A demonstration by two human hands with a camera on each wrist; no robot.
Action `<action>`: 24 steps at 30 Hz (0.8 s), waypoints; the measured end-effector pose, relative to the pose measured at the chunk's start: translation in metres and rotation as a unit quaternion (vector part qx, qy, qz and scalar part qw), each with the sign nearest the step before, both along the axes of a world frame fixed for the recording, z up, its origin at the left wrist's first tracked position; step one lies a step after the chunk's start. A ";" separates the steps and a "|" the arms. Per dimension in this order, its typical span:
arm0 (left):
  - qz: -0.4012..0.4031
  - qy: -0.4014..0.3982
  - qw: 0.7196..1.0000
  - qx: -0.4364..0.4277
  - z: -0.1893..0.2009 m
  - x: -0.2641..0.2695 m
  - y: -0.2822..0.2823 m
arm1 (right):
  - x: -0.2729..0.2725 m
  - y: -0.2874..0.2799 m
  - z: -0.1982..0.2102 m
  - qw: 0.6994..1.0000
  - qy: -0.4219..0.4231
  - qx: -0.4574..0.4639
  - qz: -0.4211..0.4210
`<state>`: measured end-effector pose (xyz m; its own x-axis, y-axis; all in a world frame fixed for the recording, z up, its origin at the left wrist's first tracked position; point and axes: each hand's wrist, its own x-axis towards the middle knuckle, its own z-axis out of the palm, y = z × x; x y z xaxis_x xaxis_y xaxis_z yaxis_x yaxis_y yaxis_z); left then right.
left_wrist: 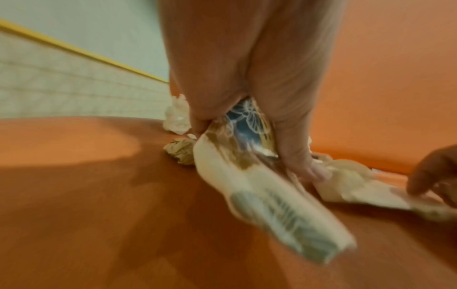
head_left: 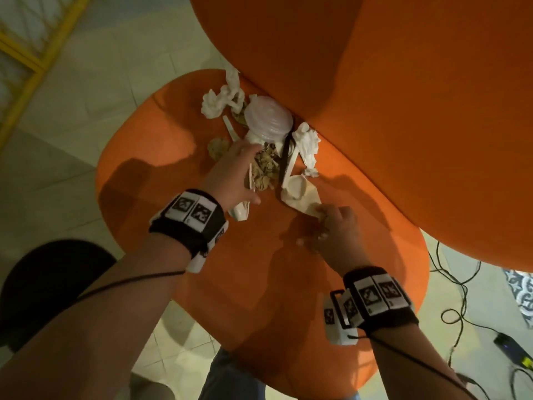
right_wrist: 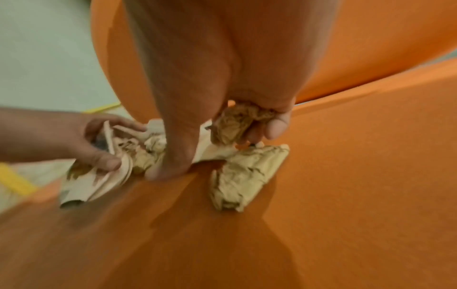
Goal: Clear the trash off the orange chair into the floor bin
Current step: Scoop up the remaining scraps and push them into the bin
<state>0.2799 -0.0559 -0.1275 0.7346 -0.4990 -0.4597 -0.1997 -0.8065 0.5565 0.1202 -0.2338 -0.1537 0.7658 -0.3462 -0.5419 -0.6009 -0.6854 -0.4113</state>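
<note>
Trash is piled at the back of the orange chair seat (head_left: 178,215): white tissues (head_left: 222,99), a clear lidded cup (head_left: 268,118), brown paper wads (head_left: 264,168), a black straw and a white paper cup (head_left: 295,186). My left hand (head_left: 239,180) grips a flattened printed paper wrapper (left_wrist: 259,205) with a blue flower pattern, low over the seat. My right hand (head_left: 326,223) holds a crumpled brown paper wad (right_wrist: 237,125) in its curled fingers. Another crumpled beige paper (right_wrist: 245,179) lies on the seat just under those fingers.
The chair's orange backrest (head_left: 389,96) rises right behind the pile. A dark round object (head_left: 52,284) stands on the tiled floor at the lower left. Black cables (head_left: 458,287) and a small device lie on the floor to the right. Yellow railing (head_left: 26,67) runs along the far left.
</note>
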 end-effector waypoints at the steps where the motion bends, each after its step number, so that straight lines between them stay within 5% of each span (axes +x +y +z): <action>1: -0.041 0.000 0.999 0.029 -0.003 0.003 -0.003 | -0.003 0.003 -0.002 0.999 0.025 -0.018 0.034; 7: -0.121 -0.021 0.984 0.129 -0.008 0.022 -0.009 | 0.005 0.004 -0.007 0.998 0.012 -0.017 0.062; 13: -0.103 -0.042 0.990 0.089 -0.011 0.008 -0.005 | -0.007 -0.001 -0.009 0.989 -0.006 -0.088 0.115; 24: -0.010 -0.123 0.992 0.038 -0.010 -0.013 0.004 | -0.019 -0.006 -0.019 0.994 -0.106 0.005 0.002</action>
<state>0.2669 -0.0515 -0.1376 0.8196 -0.4854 -0.3044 -0.3379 -0.8385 0.4274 0.1008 -0.2398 -0.1724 0.8650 -0.3378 -0.3711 -0.4965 -0.6834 -0.5353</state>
